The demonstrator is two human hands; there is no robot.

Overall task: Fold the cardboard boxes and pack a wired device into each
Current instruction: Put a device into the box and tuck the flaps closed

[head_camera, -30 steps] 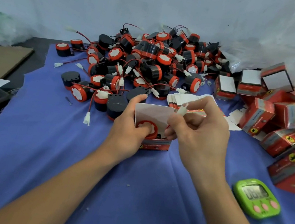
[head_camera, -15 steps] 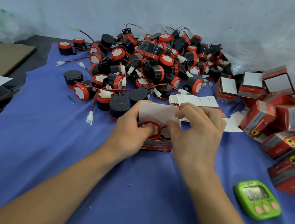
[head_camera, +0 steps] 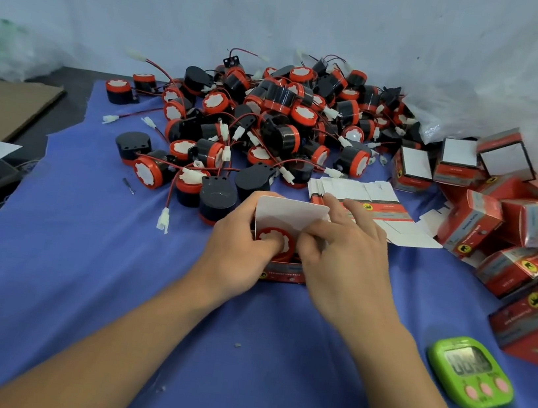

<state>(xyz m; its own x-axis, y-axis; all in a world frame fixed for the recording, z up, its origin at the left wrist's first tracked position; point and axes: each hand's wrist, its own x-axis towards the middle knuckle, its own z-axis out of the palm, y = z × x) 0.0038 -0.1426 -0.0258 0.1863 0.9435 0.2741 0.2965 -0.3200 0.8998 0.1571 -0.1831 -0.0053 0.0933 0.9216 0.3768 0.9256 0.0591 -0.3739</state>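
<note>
"Left of the green timer (head_camera: 470, 374) and a little farther back, what were the hands busy with?"

"A small red box (head_camera: 282, 273), standing on the blue cloth (head_camera: 111, 285) with its mouth open and its white flap (head_camera: 289, 212) raised at the back. One device (head_camera: 276, 239) sat inside it, red ring and white face turned up."

"Who held the box?"

"The left hand (head_camera: 236, 251) grasped it, fingers curled round the side away from the timer, thumb lying over the device's face."

"And the right hand (head_camera: 346, 259)?"

"It was at the side of the box nearer the timer, fingers bent, thumb and forefinger tucked into the mouth just beside the device. Whether they pinched a wire, the wall of the box or nothing, I could not tell; the fingertips were hidden."

"What else lay around?"

"Behind the box, farther from the timer, a big pile (head_camera: 272, 118) of black-and-red devices with red wires and white plugs. A fanned stack of flat boxes (head_camera: 365, 200) lay straight back from the timer, touching the far side of the right hand's fingers. Folded boxes (head_camera: 499, 229) were heaped behind and to the right of the timer, some with open white flaps."
</note>
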